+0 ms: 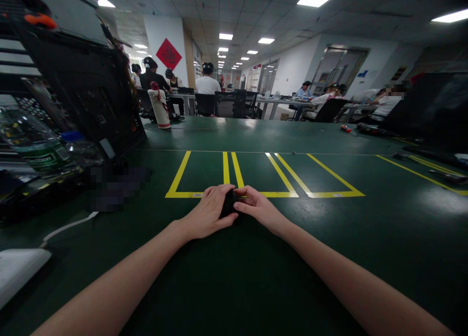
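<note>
Between my two hands sits a small black object (228, 203), mostly hidden by fingers; its kind does not show. My left hand (212, 209) wraps round it from the left, thumb on the near side and fingers over the far side. From the right, my right hand (258, 207) pinches at its right side with thumb and fingers. Both hands are low over the green table (234, 277), just on the near side of the yellow tape line (276, 194).
Yellow tape frames mark the table beyond my hands. Bottles (40, 146), a dark case (84, 77) and a white device (22, 267) with a cable stand at left. A white cylinder (159, 107) stands farther back. Dark gear lies at right. People sit at far tables.
</note>
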`<state>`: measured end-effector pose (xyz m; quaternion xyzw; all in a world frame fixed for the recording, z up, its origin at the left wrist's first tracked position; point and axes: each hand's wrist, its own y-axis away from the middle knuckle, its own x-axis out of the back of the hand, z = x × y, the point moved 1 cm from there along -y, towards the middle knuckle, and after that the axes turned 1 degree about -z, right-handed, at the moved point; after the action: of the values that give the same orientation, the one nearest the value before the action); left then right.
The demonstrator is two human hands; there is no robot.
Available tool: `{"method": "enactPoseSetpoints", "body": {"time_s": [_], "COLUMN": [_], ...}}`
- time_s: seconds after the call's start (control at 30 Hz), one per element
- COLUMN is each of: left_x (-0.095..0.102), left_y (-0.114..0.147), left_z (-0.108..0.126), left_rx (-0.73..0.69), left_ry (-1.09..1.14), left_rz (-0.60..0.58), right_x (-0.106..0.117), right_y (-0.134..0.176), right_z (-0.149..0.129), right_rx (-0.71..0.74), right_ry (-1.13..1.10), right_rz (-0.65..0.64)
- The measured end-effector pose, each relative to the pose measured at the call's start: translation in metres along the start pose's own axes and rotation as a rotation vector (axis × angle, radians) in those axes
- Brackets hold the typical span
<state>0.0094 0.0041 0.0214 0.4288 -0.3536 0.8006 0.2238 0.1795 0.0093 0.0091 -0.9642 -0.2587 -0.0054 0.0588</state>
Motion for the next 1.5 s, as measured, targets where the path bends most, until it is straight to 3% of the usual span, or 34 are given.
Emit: {"method": "enactPoseSetpoints", "body": {"time_s": [0.13,0.47,0.73,1.0,1.17,1.33,1.5], "left_x": [-0.0005,-0.0015,-0.0023,-0.0033,-0.0035,-0.0036,-0.0052], "left_y": [0.0,-0.0015,-0.0017,-0.0015,-0.0013,-0.0011,-0.0012], "left_z": [-0.0012,-0.0017,-0.0039,-0.0066,-0.0062,-0.0064,-0.0073], "left_rx": [0.001,-0.016,-0.029,-0.036,-0.03,-0.029,-0.039], "left_ry": [0.014,0.022,0.03,0.007,-0.005,-0.003,-0.008], "left_rz": [0.003,0.018,0.018,0.026,0.028,0.028,0.045], "right_x": [0.0002,-0.0002,0.0024,-0.0006,-0.0007,-0.0008,-0.001], "right_y": [0.0015,-0.0023,-0.0012,-0.0008,-0.0004,0.0005,-0.0027], "right_z": [-0.0017,0.0029,0.0049,0.0024,0.0018,0.0019,0.006], "right_rx": [0.021,0.022,0.037,0.035,-0.01,0.034,0.073], "right_ry": [-0.027,0.041,-0.049,0.029,0.037,-0.018,0.0], "right_rz": [-0.023,0.067,-0.027,0.065,0.043,-0.001,0.034]}}
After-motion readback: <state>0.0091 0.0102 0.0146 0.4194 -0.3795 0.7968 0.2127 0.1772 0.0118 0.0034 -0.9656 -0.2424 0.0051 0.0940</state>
